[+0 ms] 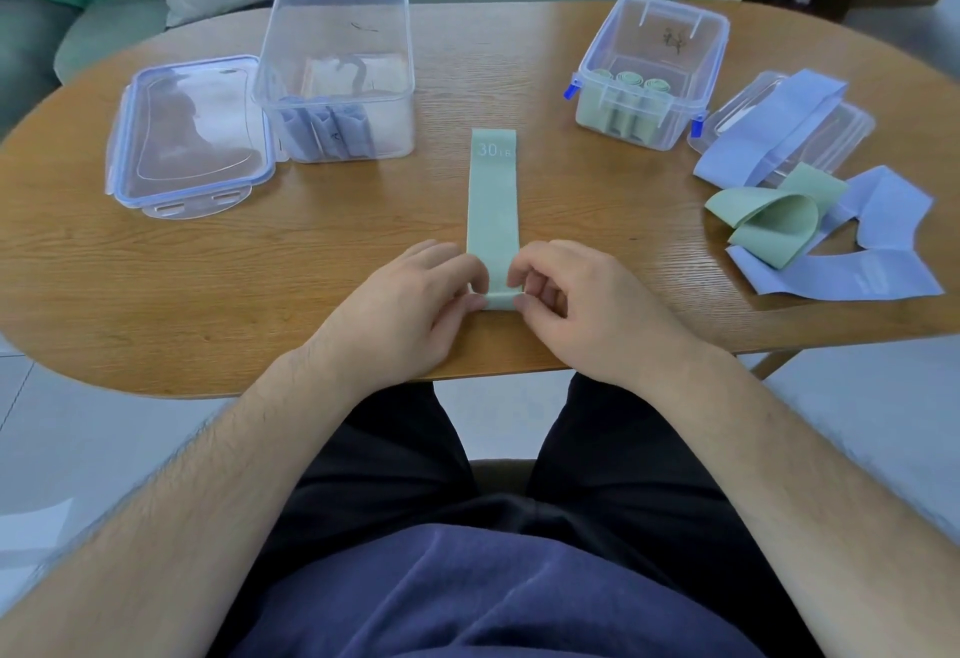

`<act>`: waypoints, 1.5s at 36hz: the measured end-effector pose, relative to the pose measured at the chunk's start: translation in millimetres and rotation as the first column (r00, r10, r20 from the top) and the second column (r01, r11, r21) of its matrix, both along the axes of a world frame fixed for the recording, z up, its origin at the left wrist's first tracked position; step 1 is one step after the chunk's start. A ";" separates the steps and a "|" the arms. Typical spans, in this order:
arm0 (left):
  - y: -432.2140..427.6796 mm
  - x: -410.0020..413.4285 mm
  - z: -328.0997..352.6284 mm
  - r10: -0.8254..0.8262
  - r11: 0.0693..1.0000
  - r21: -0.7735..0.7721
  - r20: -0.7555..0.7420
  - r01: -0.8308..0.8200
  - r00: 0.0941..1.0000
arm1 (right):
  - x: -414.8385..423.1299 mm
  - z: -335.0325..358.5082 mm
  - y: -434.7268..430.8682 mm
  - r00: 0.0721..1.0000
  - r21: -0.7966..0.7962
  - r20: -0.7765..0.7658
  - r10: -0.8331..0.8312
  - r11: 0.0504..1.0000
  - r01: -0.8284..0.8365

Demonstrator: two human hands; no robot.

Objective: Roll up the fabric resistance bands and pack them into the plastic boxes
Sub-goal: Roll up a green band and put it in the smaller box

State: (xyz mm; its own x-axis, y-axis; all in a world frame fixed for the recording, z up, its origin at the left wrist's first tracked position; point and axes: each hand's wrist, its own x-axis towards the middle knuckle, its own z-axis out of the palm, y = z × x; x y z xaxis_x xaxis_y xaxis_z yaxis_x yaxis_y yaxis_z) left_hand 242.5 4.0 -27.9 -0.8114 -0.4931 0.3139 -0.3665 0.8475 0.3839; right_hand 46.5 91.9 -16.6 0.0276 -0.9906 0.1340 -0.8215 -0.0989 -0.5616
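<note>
At about ten o'clock on the wooden table (260,262) lies a clear lid (187,135), flat on its back. Just beside it, at eleven o'clock, stands the tall box (337,70) with purple rolls (327,130) standing inside. In the middle, running from six o'clock up toward twelve, a green band (492,205) lies flat and straight, with "30" printed at its far end. The left hand (410,304) and the right hand (587,304) pinch its near end between thumbs and fingers, one hand on each corner. The rolling looks like it is just starting, because almost all of the band is still flat. Next, the hands need to curl that end over tight and push the roll away, keeping its edges even. At one o'clock sits the smaller box (649,75) with green rolls (629,81) in it. At three o'clock is a pile of loose bands (831,221), purple and green, waiting their turn.
</note>
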 end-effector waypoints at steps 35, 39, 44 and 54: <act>-16.4 -8.7 -3.0 0.093 0.992 0.083 -0.014 -0.092 0.996 | -1.1 -7.4 -23.5 0.995 -0.051 -0.059 -0.084 0.995 0.081; -24.8 -8.9 -7.6 0.098 0.994 0.060 -0.034 -0.096 0.995 | -0.3 -7.3 -24.7 0.996 -0.071 -0.035 -0.080 0.994 0.077; -30.7 -11.8 -15.9 0.106 0.994 -0.004 -0.072 -0.106 0.992 | -2.1 -10.2 -23.1 0.994 -0.093 -0.050 -0.099 0.991 0.094; -38.0 -19.6 -14.3 0.064 0.997 -0.041 -0.092 -0.068 0.994 | -11.0 -13.8 -36.0 0.992 -0.124 -0.054 -0.113 0.987 0.106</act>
